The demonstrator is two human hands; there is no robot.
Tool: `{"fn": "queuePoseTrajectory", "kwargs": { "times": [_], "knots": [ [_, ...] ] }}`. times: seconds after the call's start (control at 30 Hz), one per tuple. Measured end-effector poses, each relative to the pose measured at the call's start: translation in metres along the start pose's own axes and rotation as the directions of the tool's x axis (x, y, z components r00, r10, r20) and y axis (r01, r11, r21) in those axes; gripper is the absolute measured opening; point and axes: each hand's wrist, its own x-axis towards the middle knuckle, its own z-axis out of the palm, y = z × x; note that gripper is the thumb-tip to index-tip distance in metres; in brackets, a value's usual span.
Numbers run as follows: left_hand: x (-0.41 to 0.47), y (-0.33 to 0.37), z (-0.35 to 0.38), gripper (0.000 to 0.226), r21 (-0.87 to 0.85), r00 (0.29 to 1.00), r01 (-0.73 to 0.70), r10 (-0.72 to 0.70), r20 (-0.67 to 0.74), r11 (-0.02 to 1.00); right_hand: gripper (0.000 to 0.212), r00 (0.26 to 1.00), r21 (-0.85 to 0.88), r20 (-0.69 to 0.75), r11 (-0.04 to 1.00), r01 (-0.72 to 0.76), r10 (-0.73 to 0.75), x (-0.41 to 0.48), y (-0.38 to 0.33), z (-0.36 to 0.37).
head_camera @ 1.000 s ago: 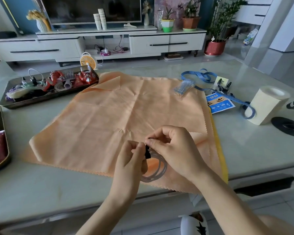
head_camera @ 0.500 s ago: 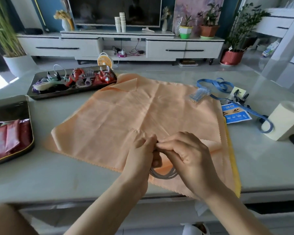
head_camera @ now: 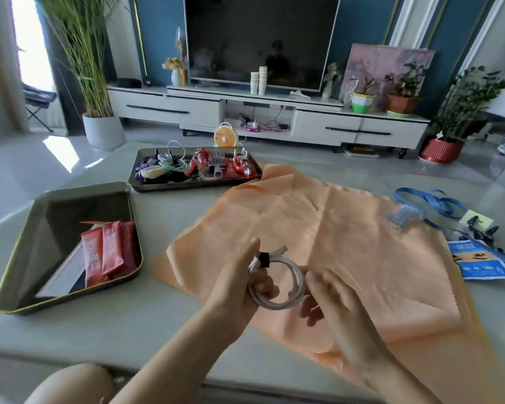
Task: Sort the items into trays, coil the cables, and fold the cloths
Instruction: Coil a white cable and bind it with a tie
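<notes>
Item: white cable (head_camera: 277, 282), coiled and banded, above the near edge of the orange cloth (head_camera: 347, 246). Your left hand (head_camera: 239, 287) pinches it; right hand (head_camera: 333, 298) loose, empty. Keep loops pinched; carry it left of the cloth to the far tray (head_camera: 187, 186) holding cables.

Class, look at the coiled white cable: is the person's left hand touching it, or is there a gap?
Touching. The head view shows the left hand closed around the coiled white cable, fingers wrapped over the loop beside its black tie.
</notes>
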Motion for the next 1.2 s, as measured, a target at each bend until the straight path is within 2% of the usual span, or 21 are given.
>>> {"fn": "queuePoseTrajectory", "kwargs": {
  "times": [0.03,0.1,0.2,0.27,0.37,0.43,0.47,0.5,0.63,0.73,0.8,0.93,1.03,1.1,1.2],
  "knots": [
    [0.005,0.009,-0.008,0.050,0.003,1.000,-0.005,0.005,-0.001,1.000,0.025,1.000,0.007,0.015,1.000,-0.006,0.006,0.011,-0.004,0.012],
    [0.014,0.023,-0.019,0.037,0.031,0.999,-0.027,0.028,-0.034,0.999,0.019,1.000,-0.059,0.020,0.998,0.007,-0.006,0.032,-0.009,0.032],
    [0.032,0.049,-0.032,0.027,0.070,0.986,-0.108,0.116,-0.118,0.992,0.023,0.999,-0.133,0.018,0.990,0.037,-0.035,0.071,-0.014,0.055],
    [0.046,0.071,-0.041,0.024,0.208,0.968,-0.175,0.206,-0.140,0.962,0.024,1.000,-0.153,-0.015,0.988,0.024,-0.026,0.105,-0.019,0.074],
    [0.062,0.099,-0.056,0.034,0.427,0.921,-0.183,0.307,-0.241,0.886,0.019,0.996,-0.165,-0.085,0.986,0.014,-0.028,0.162,-0.026,0.102],
    [0.067,0.120,-0.069,0.011,0.426,0.879,-0.212,0.362,-0.310,0.879,0.015,0.990,-0.228,-0.115,0.972,0.055,-0.083,0.201,-0.030,0.126],
    [0.067,0.130,-0.076,0.010,0.405,0.854,-0.230,0.383,-0.352,0.885,0.011,0.987,-0.252,-0.120,0.965,0.074,-0.107,0.221,-0.031,0.140],
    [0.067,0.136,-0.080,0.019,0.373,0.835,-0.226,0.376,-0.401,0.900,0.010,0.984,-0.275,-0.125,0.957,0.088,-0.127,0.237,-0.033,0.153],
    [0.079,0.151,-0.107,0.023,0.187,0.807,-0.208,0.276,-0.522,0.960,0.013,0.983,-0.320,-0.115,0.942,0.099,-0.142,0.298,-0.034,0.220],
    [0.091,0.159,-0.115,0.024,0.175,0.799,-0.196,0.260,-0.543,0.965,0.013,0.977,-0.301,-0.146,0.947,0.108,-0.158,0.335,-0.039,0.258],
    [0.096,0.163,-0.118,0.024,0.191,0.793,-0.178,0.256,-0.552,0.965,0.012,0.974,-0.333,-0.188,0.941,0.060,-0.129,0.355,-0.041,0.270],
    [0.103,0.168,-0.124,0.027,0.207,0.771,-0.181,0.270,-0.577,0.961,0.030,0.976,-0.430,-0.216,0.901,-0.060,-0.038,0.380,-0.045,0.280],
    [0.103,0.167,-0.121,0.026,0.208,0.784,-0.198,0.282,-0.553,0.958,0.036,0.966,-0.542,-0.234,0.840,-0.035,-0.111,0.372,-0.053,0.277],
    [0.100,0.162,-0.116,0.018,0.221,0.804,-0.187,0.279,-0.525,0.957,0.033,0.973,-0.442,-0.209,0.897,-0.005,-0.097,0.356,-0.055,0.264],
    [0.092,0.154,-0.103,0.013,0.286,0.853,-0.175,0.290,-0.434,0.942,0.029,0.995,-0.228,-0.100,0.972,-0.049,0.026,0.320,-0.056,0.228]
  ]
}}
